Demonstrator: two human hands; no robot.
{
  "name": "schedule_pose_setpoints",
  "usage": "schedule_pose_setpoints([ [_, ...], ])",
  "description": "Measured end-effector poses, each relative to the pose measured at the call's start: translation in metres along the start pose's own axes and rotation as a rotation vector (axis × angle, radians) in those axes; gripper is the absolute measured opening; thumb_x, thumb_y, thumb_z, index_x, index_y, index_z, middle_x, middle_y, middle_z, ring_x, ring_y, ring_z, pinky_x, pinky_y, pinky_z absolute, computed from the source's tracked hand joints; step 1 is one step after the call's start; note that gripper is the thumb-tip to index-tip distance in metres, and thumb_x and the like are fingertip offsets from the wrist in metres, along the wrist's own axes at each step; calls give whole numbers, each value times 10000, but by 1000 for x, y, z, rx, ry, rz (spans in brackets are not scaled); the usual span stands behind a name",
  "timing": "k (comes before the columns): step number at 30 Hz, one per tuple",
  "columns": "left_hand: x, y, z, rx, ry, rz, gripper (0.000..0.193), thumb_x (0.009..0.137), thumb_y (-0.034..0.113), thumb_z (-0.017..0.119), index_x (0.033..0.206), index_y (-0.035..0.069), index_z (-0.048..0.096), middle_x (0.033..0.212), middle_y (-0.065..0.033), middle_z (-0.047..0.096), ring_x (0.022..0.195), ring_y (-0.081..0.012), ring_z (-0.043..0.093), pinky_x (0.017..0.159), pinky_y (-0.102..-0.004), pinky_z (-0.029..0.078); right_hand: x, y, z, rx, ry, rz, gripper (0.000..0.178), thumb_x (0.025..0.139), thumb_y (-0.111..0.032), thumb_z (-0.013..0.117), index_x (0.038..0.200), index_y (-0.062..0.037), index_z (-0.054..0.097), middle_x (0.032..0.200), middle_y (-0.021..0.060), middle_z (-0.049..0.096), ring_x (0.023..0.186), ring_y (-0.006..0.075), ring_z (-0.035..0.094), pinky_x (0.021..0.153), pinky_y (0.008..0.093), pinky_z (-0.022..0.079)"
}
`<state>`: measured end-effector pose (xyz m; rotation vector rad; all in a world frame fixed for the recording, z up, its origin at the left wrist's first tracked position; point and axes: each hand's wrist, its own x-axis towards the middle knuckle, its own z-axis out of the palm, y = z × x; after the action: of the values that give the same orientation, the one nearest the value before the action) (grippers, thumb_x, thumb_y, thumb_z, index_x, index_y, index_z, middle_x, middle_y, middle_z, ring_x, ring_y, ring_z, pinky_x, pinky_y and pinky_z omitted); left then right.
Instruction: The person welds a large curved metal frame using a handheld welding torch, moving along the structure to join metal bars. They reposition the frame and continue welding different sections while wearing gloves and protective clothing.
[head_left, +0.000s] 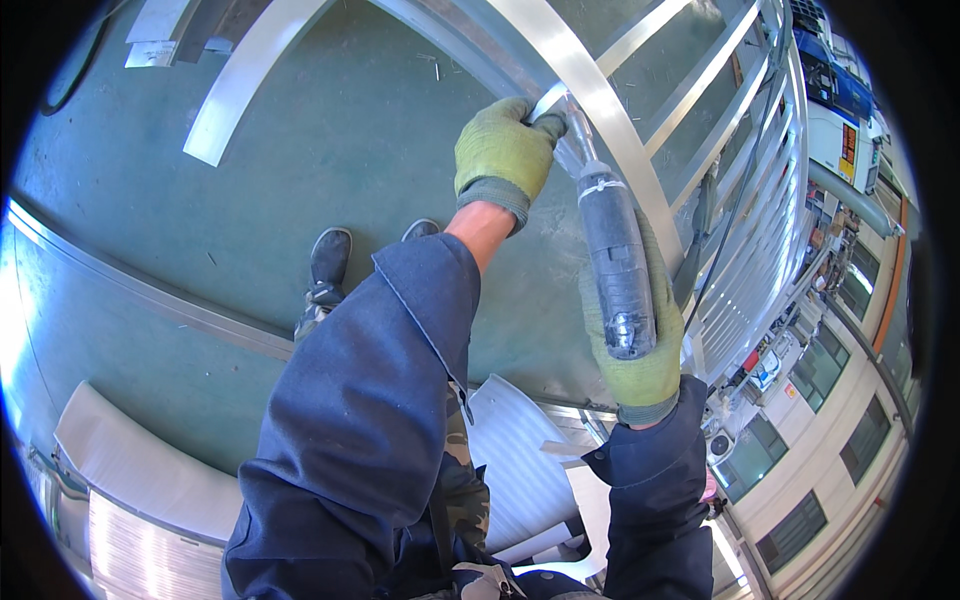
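My right hand [645, 335], in a yellow-green glove, is wrapped round a dark, cylindrical power tool [613, 240] that looks like a straight die grinder. Its narrow metal nose [580, 125] points away from me, up to a curved silvery metal bar [600, 95]. My left hand [503, 155], gloved the same way, is closed beside the nose. Its fingertips pinch a short metal slat [550, 98] that meets the curved bar. The fingers partly hide the slat, and the tool's very tip cannot be made out.
A large slatted metal frame [740, 250] extends along the right, with a dark cable [735, 215] across it. Another curved strip [235, 95] is at the upper left. A long metal rail [150, 285] lies on the green floor [270, 190]. Curved pale panels [140, 450] stand nearer me.
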<state>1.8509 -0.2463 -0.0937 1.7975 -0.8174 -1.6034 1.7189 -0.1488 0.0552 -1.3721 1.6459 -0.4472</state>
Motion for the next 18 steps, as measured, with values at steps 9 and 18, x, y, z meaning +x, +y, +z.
schedule_pose_setpoints([
  [9,1,-4,2,-11,29,31,310,877,311,715,1032,46,753,821,-130,723,742,-241,676,713,-367,512,6,-1,-2,-233,7,-113,780,823,83,701,1518,-9,358,1311,142,594,1112,192,620,967,277,490],
  [18,1,-2,1,43,36,36,316,873,321,714,1027,48,752,907,-163,734,826,-290,692,764,-381,519,5,-1,-3,-167,10,-40,787,814,79,714,1516,-25,375,1310,133,601,1099,186,627,958,278,494],
])
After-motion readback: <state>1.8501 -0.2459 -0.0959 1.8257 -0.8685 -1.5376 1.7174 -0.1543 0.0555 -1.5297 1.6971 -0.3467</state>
